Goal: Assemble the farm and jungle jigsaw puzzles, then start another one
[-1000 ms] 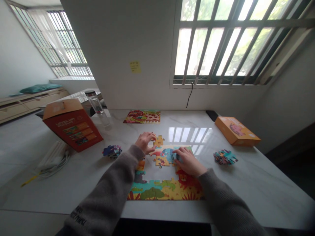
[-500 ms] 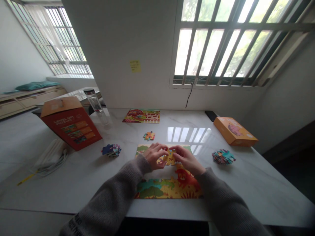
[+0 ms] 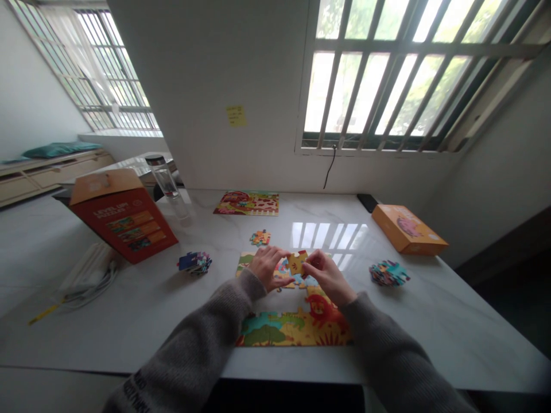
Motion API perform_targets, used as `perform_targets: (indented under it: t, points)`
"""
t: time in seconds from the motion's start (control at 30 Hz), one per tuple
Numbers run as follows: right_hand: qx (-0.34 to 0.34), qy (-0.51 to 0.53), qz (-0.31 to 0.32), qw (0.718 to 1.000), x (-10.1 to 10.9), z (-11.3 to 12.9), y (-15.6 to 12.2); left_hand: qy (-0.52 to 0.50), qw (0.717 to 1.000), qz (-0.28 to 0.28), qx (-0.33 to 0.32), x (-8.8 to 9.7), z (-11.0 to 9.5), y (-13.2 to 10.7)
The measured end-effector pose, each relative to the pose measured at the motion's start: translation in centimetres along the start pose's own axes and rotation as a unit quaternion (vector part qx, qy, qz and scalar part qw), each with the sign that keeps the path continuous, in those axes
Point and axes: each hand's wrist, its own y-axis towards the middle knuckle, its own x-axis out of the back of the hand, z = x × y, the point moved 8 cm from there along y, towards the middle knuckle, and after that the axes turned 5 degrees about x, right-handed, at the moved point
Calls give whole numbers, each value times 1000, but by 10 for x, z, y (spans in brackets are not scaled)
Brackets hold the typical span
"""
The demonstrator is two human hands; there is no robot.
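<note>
A yellow jigsaw piece (image 3: 296, 264) with a small dark red plant print is raised over the partly joined animal puzzle (image 3: 275, 330). My right hand (image 3: 329, 276) pinches it at its right edge between thumb and fingertips. To its left, my left hand (image 3: 270, 268) has thumb and forefinger spread apart around the piece's left side; whether they touch it I cannot tell. Below the hands the puzzle shows a red lion (image 3: 321, 307), a green crocodile and trees, with bare tabletop showing in a gap in its middle. My hands cover part of the upper rows.
A small pile of orange pieces (image 3: 260, 237) lies behind the puzzle, near a joined farm puzzle (image 3: 247, 203). Other piles sit left (image 3: 194, 263) and right (image 3: 390, 273). A red box (image 3: 124, 221), a glass bottle (image 3: 162, 176), an orange box (image 3: 408, 229) and a phone (image 3: 367, 202) stand around.
The yellow piece has been lifted and tilted up between my hands. My left thumb and forefinger have spread wider, and my right hand now pinches the piece's right edge.
</note>
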Motion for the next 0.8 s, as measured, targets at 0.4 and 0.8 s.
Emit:
perform_targets:
  t: [0.4, 0.8]
  points:
    - [28, -47, 1, 998, -1, 7, 0, -36, 999, 11, -27, -4, -4, 0]
    - [25, -51, 39, 998, -6, 5, -1, -30, 999, -26, -26, 1, 0, -1]
